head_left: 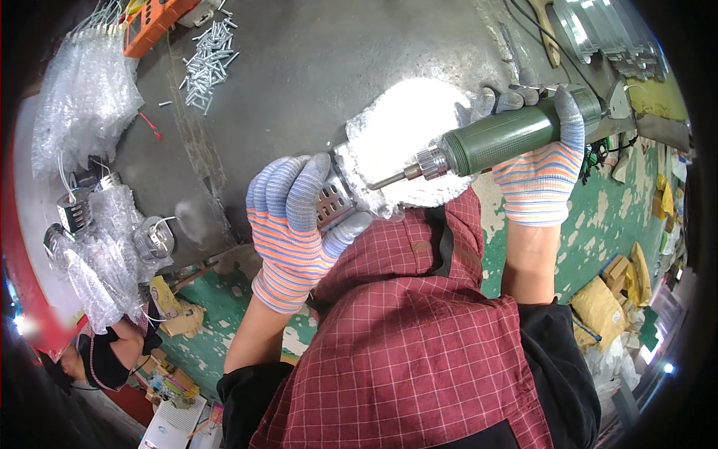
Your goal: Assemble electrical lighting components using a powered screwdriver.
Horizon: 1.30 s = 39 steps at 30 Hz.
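My left hand point(288, 217), in a striped knit glove, is closed around a metal housing point(331, 203) with rows of slots. Joined to the housing is a bubble-wrapped piece point(407, 131), its middle glaring white so that detail is lost. In my gloved right hand point(542, 176) lies a green electric screwdriver point(505, 141), gripped round its rear end. Its bit points left, with the tip close to the housing's wrapped edge; whether it touches a screw I cannot tell. The gloves hide parts of the housing and of the screwdriver.
Loose screws point(209, 63) lie in a pile at the far left, beside an orange device point(155, 26). Bubble-wrapped parts point(86, 97) and a round metal fitting point(155, 238) line the left side. Clear plastic pieces point(609, 34) and a brush point(546, 30) are far right. Another person point(120, 348) is lower left.
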Motion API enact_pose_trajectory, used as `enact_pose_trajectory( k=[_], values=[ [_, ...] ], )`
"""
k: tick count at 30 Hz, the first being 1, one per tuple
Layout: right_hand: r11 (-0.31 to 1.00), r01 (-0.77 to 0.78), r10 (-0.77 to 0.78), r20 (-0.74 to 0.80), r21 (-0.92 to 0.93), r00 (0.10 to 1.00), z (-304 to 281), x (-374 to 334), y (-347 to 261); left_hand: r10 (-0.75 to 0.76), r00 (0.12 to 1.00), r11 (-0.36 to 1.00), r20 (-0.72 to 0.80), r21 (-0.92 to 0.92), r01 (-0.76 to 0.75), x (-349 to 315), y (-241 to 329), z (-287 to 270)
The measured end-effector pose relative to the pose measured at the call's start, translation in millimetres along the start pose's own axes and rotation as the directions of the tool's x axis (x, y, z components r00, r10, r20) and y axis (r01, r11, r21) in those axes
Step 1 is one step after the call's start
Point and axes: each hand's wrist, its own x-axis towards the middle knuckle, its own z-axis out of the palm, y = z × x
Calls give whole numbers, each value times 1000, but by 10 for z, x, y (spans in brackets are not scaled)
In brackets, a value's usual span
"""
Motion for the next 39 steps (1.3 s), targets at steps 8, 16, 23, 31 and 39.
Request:
enact_pose_trajectory(
  k=[8, 16, 23, 31, 39],
  values=[
    [999, 27, -31, -74, -47, 997, 64, -8, 21, -1, 999, 999, -34, -43, -1, 15, -10, 48],
    [1000, 17, -18, -39, -21, 999, -58, 40, -8, 10, 999, 998, -38, -54, -12, 31, -18, 47],
    [1000, 4, -4, 56, -11, 998, -24, 67, 28, 14, 999, 999, -29, -41, -15, 27, -29, 41],
    [998, 20, -21, -4, -64, 1000, -4, 94, 76, 27, 998, 997, -56, -76, -31, 24, -42, 77],
    [997, -35, 36, 16, -63, 999, -19, 83, 112, 16, 1000, 996, -13, -92, -17, -7, -66, 78]
  ],
)
